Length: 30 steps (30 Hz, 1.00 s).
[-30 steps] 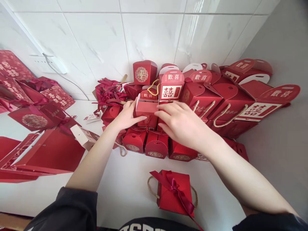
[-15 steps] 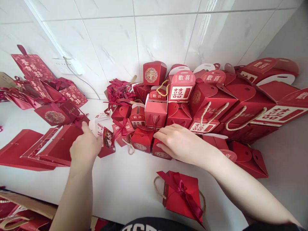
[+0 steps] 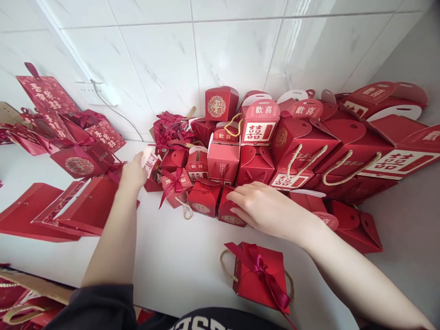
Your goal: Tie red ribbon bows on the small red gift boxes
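Our left hand (image 3: 133, 172) curls its fingers onto the left edge of a small red cardboard box with a pale printed flap (image 3: 150, 162), gripping it beside the cluster of small boxes. Our right hand (image 3: 261, 206) bends its fingers over a small red cardboard box with a gold round emblem (image 3: 232, 216), at the front of the cluster; we cannot tell whether it grips or only touches.

Directly left of that box sits a matching red box with a gold emblem (image 3: 203, 199), and farther left a pinkish-red box tied with a crimson ribbon bow (image 3: 176, 184). Behind and to the right, larger red boxes with cream rope handles (image 3: 304, 140) stand stacked near the white tiled wall (image 3: 230, 50).

Nearer us, apart from the others, a red box with a crimson satin bow and tan rope handles (image 3: 259, 277) rests on the white table (image 3: 178, 270). At our left, open red cardboard boxes (image 3: 89, 206) lie near a red box with a round gold medallion (image 3: 79, 162).
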{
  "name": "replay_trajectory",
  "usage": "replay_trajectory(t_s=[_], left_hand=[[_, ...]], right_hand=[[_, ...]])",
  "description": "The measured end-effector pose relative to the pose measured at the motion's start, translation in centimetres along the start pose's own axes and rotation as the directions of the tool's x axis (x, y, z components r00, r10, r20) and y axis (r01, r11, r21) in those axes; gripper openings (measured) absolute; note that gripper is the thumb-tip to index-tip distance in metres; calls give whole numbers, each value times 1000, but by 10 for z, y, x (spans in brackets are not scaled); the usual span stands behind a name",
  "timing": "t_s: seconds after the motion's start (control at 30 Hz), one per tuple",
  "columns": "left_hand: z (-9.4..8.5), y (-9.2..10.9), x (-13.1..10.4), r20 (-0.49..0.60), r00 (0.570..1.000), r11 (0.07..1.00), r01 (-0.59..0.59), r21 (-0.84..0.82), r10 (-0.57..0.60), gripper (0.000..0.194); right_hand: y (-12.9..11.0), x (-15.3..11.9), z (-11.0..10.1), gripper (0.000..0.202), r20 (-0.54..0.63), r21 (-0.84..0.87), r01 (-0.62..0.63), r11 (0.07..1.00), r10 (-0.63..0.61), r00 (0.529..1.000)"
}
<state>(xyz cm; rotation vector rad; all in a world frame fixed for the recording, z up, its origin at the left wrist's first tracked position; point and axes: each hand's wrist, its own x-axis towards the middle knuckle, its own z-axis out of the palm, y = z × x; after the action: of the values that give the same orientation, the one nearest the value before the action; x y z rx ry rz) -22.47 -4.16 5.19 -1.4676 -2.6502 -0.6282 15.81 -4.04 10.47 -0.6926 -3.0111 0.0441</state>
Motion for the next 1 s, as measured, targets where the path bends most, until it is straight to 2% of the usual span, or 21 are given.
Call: replay_trajectory(t_s=[0.07, 0.13, 0.2, 0.27, 0.3, 0.33, 0.37, 0.4, 0.43, 0.47, 0.57, 0.7, 0.77, 0.83, 0.93, 1.0], left_hand=[[10, 8, 5, 9, 1000, 1000, -29, 11, 28, 80], [6, 16, -4, 16, 997, 995, -77, 61, 77, 86], [-13, 20, -24, -29, 991, 979, -123, 164, 129, 85], [-38, 17, -50, -189, 974, 961, -72, 266, 125, 78], [-51, 11, -63, -286, 958, 957, 53, 286, 32, 79], [-62, 4, -74, -334, 938, 938, 193, 288, -91, 83], [-72, -6, -82, -334, 914, 893, 336, 299, -232, 92], [-79, -18, -88, -258, 891, 837, 443, 321, -372, 102], [-84, -30, -91, -142, 877, 802, 478, 357, -460, 106], [-87, -42, -92, -73, 863, 783, 487, 387, -501, 106], [-91, -68, -87, 42, 881, 799, 406, 444, -472, 97], [-93, -73, -79, 112, 907, 823, 311, 476, -407, 80], [-90, -67, -80, 64, 909, 818, 337, 467, -411, 76], [-85, -60, -84, -31, 922, 827, 360, 431, -385, 74], [-74, -55, -92, -243, 927, 890, 351, 291, -286, 72], [-69, -56, -95, -274, 913, 915, 359, 183, -303, 78]], right_hand=[[0, -1, 1, 15, 8, 10, -6, 1000, 6, 1000], [-1, -2, 1, 15, 8, 18, -11, 1000, 11, 1000], [0, -2, 2, 15, 0, 27, -9, 1000, 9, 1000], [1, -3, 3, 14, -8, 37, -11, 999, 11, 1000], [1, -3, 3, 13, -11, 40, -14, 999, 14, 1000], [2, -2, 3, 13, -13, 41, -15, 999, 16, 1000], [2, -2, 4, 13, -15, 40, -15, 999, 16, 1000], [2, -1, 4, 13, -17, 39, -12, 999, 13, 1000], [2, 0, 5, 13, -19, 38, -6, 999, 7, 1000], [1, 1, 5, 13, -19, 37, 0, 999, 1, 1000], [0, 4, 6, 11, -6, 42, 8, 999, -7, 1000], [-1, 6, 8, 11, 15, 46, 6, 999, -7, 1000], [0, 6, 10, 11, 19, 44, 1, 999, -2, 1000], [2, 6, 11, 13, 13, 44, -5, 999, 4, 1000], [4, 6, 13, 13, 6, 46, -10, 999, 10, 1000], [4, 6, 14, 13, 11, 45, -15, 999, 15, 1000]])
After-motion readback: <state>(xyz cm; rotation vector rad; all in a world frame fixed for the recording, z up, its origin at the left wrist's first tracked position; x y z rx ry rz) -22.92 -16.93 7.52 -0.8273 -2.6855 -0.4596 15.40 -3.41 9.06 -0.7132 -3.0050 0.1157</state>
